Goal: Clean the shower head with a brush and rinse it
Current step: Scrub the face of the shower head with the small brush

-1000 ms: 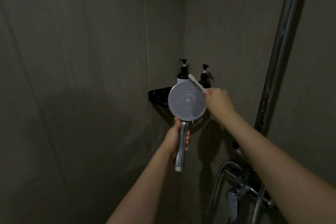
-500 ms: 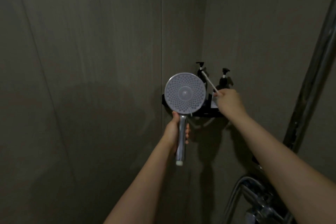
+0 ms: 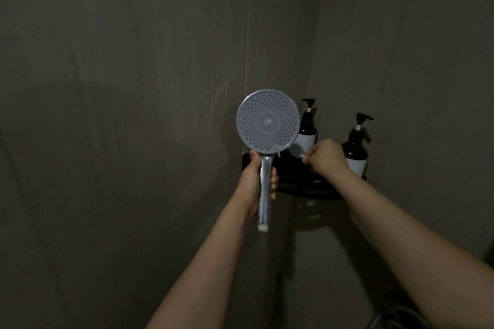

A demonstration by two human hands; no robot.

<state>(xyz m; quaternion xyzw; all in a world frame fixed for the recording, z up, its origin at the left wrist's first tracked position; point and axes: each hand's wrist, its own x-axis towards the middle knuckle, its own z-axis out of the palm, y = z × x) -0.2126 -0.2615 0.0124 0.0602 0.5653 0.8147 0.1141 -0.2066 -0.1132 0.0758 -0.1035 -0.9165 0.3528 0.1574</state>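
Note:
A round shower head (image 3: pixel 268 121) with a chrome handle stands upright in the middle of the view, its dotted face turned toward me. My left hand (image 3: pixel 254 181) grips the handle just below the head. My right hand (image 3: pixel 327 157) is to the right of the head, over the corner shelf, and holds a thin white brush (image 3: pixel 297 150). The brush is blurred and points left toward the head's lower right rim. I cannot tell whether it touches the head.
A black corner shelf (image 3: pixel 307 192) hangs on the wall behind my hands, with two dark pump bottles (image 3: pixel 307 128) (image 3: pixel 355 149) on it. Grey tiled walls meet in a corner at the right. A bit of chrome hose (image 3: pixel 379 320) shows at the bottom right.
The view has swung left, so the chrome rail and tap have left the frame. My right hand has dropped with the brush from the head's upper right rim to its lower right.

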